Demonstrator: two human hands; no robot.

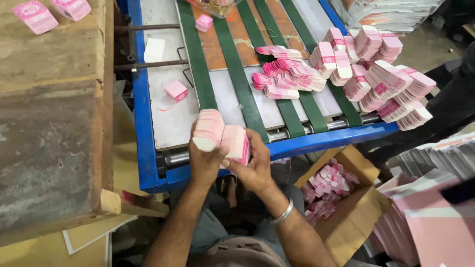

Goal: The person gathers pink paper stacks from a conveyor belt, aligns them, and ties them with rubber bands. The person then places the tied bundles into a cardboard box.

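At the near edge of the blue conveyor table (143,148), the left hand (204,160) and right hand (252,170) both clasped one stack of pink folded cartons (220,134), squaring it up. Packing it would seemingly call for a firm, even squeeze.

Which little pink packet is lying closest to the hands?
The single pink packet on the grey plate left of the green belts, just above the left hand. The other single packet lies much farther up the conveyor.

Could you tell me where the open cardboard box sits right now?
The cardboard box sits lower right in the head view, below the conveyor's blue frame, beside the right hand.
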